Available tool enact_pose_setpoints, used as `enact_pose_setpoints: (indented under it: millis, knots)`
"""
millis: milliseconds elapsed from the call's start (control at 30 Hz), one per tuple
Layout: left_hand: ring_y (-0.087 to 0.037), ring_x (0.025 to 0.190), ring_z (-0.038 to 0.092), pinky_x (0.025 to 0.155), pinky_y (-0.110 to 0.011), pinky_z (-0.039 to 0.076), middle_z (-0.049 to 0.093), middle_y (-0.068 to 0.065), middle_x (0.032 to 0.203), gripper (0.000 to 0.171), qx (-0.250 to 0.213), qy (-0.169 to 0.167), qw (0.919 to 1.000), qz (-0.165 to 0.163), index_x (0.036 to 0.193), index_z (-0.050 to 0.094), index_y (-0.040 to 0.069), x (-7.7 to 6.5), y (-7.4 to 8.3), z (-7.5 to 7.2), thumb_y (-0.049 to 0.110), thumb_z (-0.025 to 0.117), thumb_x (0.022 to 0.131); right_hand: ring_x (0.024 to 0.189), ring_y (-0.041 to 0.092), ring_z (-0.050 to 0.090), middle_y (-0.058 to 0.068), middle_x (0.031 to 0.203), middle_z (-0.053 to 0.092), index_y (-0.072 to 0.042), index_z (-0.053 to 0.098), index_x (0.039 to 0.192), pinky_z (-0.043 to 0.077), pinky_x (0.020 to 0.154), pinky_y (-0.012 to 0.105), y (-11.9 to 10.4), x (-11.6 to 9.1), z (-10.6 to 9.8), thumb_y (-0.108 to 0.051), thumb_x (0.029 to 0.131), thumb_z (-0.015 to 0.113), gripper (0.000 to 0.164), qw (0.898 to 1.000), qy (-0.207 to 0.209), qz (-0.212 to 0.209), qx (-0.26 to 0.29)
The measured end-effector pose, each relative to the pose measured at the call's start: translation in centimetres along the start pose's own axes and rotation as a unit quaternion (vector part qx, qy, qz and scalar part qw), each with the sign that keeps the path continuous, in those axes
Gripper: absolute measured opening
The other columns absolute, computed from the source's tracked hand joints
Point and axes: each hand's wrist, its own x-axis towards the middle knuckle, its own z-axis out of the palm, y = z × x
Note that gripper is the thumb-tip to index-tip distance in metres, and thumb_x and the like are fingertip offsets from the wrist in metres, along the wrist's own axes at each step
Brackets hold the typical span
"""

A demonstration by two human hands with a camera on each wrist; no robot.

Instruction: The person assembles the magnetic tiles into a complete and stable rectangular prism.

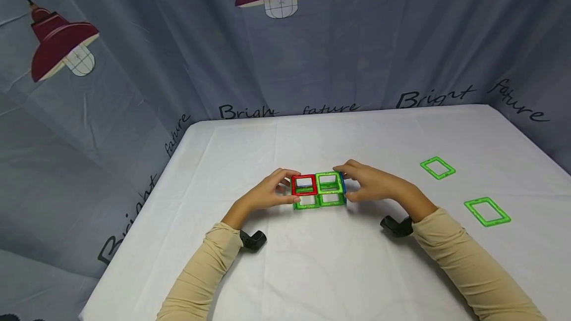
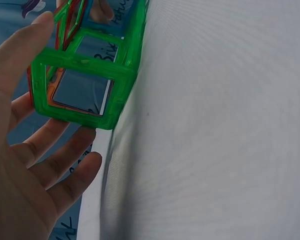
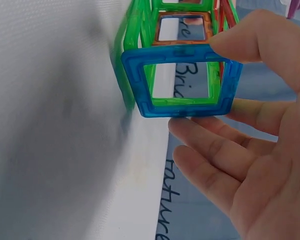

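Note:
Between the two hands on the white table stands a box built of square magnetic tiles. In the head view its top has a red tile (image 1: 304,193) at left beside a green tile (image 1: 329,192), and more green tiles form the front. The left hand (image 1: 264,193) grips the box's left end, a green tile (image 2: 85,61) in the left wrist view, thumb above and fingers behind and below. At the opposite end, the right hand (image 1: 372,182) holds a blue tile (image 3: 185,111) between thumb and fingers. An orange tile (image 3: 207,27) shows inside the box.
Two loose green tiles lie flat on the right of the table (image 1: 285,271), one farther back (image 1: 429,171) and one nearer (image 1: 497,222). Black wrist cameras (image 1: 253,240) hang under both forearms. A grey-blue curtain (image 1: 348,53) with printed lamps borders the table's far edge.

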Motion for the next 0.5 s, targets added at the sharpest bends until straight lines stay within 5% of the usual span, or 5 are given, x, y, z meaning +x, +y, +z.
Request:
enact_pose_setpoints:
  millis: [100, 333, 500]
  knots:
    - [-0.032, 0.109, 0.051, 0.092, -0.046, 0.046, 0.044, -0.023, 0.125, 0.059, 0.002, -0.001, 1.0, 0.0, 0.131, 0.041, 0.002, 0.1, -0.2, 0.0, 0.014, 0.069, 0.081, 0.112, 0.031, 0.054, 0.015, 0.121, 0.047, 0.004, 0.037, 0.135, 0.045, 0.094, 0.046, 0.0, 0.0, 0.0, -0.014, 0.078, 0.064, 0.065, 1.0, -0.001, 0.0, 0.002]
    - [-0.029, 0.11, 0.051, 0.091, -0.042, 0.047, 0.044, -0.018, 0.126, 0.064, 0.008, 0.006, 0.9999, -0.003, 0.134, 0.041, 0.01, 1.2, -3.6, 0.8, 0.018, 0.072, 0.079, 0.112, 0.03, 0.054, 0.014, 0.121, 0.048, 0.003, 0.038, 0.135, 0.045, 0.094, 0.045, 0.1, 0.0, 0.0, -0.015, 0.078, 0.064, 0.065, 1.0, 0.0, 0.005, -0.001]
    - [-0.023, 0.108, 0.052, 0.09, -0.037, 0.049, 0.046, -0.011, 0.124, 0.063, 0.012, 0.012, 0.9999, 0.001, 0.133, 0.043, 0.017, 1.3, -4.1, 0.8, 0.023, 0.073, 0.078, 0.113, 0.029, 0.054, 0.013, 0.121, 0.049, 0.002, 0.039, 0.135, 0.045, 0.094, 0.045, 0.2, 0.0, 0.0, -0.016, 0.078, 0.066, 0.065, 1.0, 0.001, 0.005, -0.008]
